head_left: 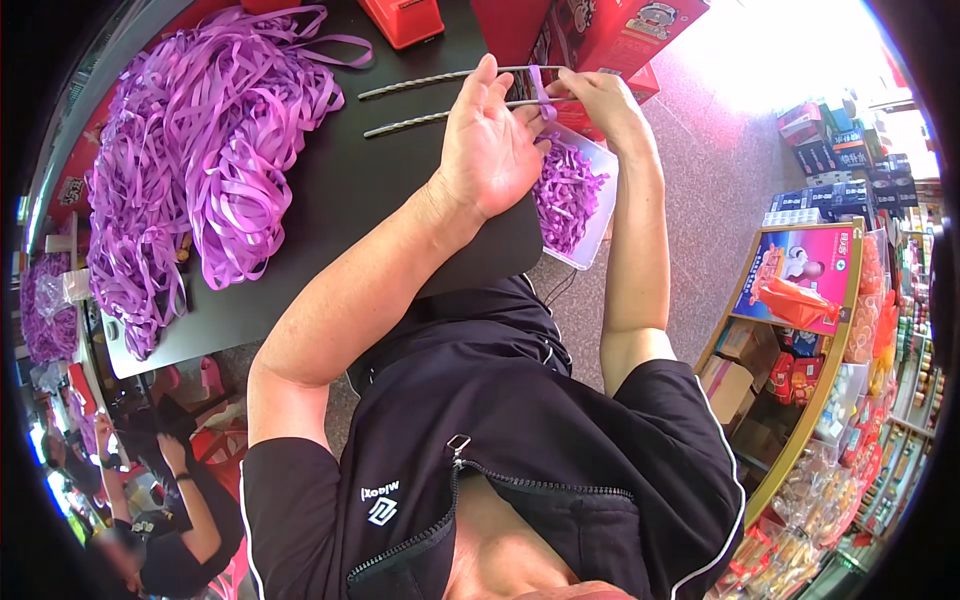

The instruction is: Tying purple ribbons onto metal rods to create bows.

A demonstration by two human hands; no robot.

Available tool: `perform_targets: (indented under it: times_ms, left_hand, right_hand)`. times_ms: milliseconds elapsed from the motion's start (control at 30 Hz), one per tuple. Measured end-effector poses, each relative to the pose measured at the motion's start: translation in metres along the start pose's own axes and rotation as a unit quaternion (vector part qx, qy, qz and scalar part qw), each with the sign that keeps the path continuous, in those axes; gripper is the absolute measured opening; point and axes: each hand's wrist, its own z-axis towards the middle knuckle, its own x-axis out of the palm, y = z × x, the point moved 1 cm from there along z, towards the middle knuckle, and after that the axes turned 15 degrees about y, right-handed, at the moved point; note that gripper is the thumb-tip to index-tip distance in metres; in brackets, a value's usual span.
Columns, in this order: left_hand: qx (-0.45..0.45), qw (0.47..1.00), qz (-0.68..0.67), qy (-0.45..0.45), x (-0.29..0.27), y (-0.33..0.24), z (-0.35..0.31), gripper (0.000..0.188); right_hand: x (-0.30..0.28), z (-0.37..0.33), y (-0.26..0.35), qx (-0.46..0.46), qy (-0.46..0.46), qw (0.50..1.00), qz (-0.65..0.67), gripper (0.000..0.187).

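Two thin metal rods with twisted shafts [410, 122] stick out side by side over the dark table edge. A strip of purple ribbon [541, 88] runs around both rods near their right part. My left hand [492, 150] is turned palm up across the rods, fingers apart and slightly bent, with the fingertips near the ribbon. At the rods' right side, my right hand [605, 103] has its fingertips pinched together at the ribbon; part of the grip is hidden. Below the hands, a white bin [601, 216] holds many short knotted purple ribbon pieces [568, 195].
A big heap of purple ribbon [215, 130] covers the left of the black table [370, 210]. Red boxes [640, 35] stand beyond my hands, and a red container [402, 22] sits at the far edge. Another person [185, 530] works at lower left. Shelves of packaged goods [840, 400] line the right.
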Motion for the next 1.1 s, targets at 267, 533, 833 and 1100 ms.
perform_targets:
  times_ms: [267, 533, 833, 1100]
  left_hand:
    - [-0.003, 1.0, -0.001, 0.001, -0.001, 0.0, 0.002, 0.068]
    - [-0.112, 0.964, 0.24, 0.023, 0.029, -0.027, -0.011, 0.073]
    - [-0.015, 0.165, 0.986, -0.034, -0.006, -0.044, -0.015, 0.065]
    - [-0.05, 0.204, 0.977, -0.038, -0.026, -0.044, -0.014, 0.07]
  right_hand:
    - [0.011, 0.013, -0.015, -0.002, 0.08, 0.96, 0.268, 0.03]
    - [0.006, 0.007, -0.007, 0.03, 0.104, 0.928, 0.357, 0.034]
    - [0.008, 0.025, 0.0, -0.041, 0.151, 0.897, 0.414, 0.032]
    - [0.004, 0.032, -0.008, -0.025, 0.132, 0.888, 0.439, 0.028]
